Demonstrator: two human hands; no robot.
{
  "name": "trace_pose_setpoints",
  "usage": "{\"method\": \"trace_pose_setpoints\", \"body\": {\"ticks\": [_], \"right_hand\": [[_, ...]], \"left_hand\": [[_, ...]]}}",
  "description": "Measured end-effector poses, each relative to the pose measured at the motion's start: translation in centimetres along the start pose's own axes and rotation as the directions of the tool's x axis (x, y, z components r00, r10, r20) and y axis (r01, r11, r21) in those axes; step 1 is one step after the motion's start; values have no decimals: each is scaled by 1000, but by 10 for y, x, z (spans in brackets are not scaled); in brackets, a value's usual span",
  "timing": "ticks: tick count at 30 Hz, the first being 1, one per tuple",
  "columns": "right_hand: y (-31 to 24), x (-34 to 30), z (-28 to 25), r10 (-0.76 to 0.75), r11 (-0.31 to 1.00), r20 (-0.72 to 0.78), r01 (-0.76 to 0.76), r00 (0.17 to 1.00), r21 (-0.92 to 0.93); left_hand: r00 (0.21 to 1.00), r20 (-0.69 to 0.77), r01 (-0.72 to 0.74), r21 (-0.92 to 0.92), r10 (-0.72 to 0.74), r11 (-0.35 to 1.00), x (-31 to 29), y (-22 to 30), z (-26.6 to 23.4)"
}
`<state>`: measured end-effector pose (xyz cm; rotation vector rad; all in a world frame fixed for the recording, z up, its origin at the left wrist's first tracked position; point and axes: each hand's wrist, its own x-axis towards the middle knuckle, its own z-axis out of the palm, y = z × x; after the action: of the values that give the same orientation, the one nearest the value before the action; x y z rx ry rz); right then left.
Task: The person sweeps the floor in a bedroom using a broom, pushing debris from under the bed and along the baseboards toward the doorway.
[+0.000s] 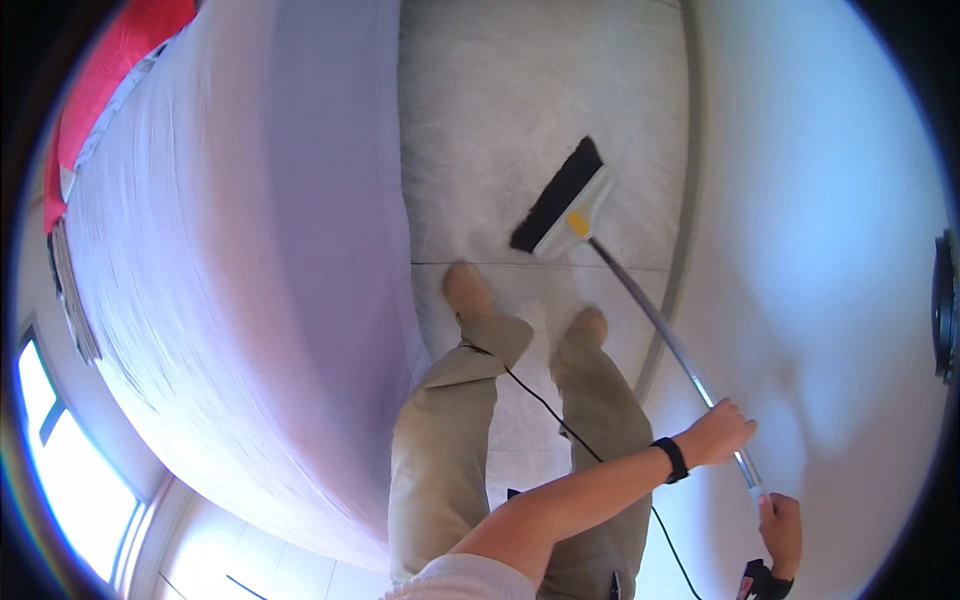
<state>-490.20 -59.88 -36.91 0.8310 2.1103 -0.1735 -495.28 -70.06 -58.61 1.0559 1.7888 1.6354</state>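
Note:
A broom with black bristles (560, 192), a pale head and a yellow joint rests on the floor ahead of my feet. Its metal handle (655, 322) slopes down to the right toward me. My left hand (718, 433) is closed around the handle's lower stretch in view, with a black band on that wrist. Farther down, my right hand (781, 525) grips the pale end of the handle, its fingers partly hidden. A dark device is strapped at the right wrist.
A bed with a lilac sheet (330, 220) fills the left side, with red cloth (115, 80) at its far corner. The white wall (800, 200) stands close on the right. A black cable (545, 405) hangs across my legs. A bright window (80, 490) is lower left.

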Motion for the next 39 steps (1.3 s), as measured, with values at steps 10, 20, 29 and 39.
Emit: {"method": "trace_pose_setpoints", "body": {"ticks": [10, 20, 29, 39], "right_hand": [[-147, 46, 66, -547, 831, 14, 546, 837, -110], [-65, 25, 62, -248, 968, 115, 250, 962, 1], [112, -151, 42, 141, 976, 351, -188, 926, 105], [-113, 85, 33, -610, 112, 159, -115, 776, 987]], "left_hand": [[858, -414, 467, 377, -306, 800, -135, -45, -131], [937, -235, 337, 396, -260, 854, -91, -42, -44], [916, 372, 112, 115, -147, 987, -79, 153, 92], [958, 135, 26, 837, -254, 546, 48, -29, -202]]}}
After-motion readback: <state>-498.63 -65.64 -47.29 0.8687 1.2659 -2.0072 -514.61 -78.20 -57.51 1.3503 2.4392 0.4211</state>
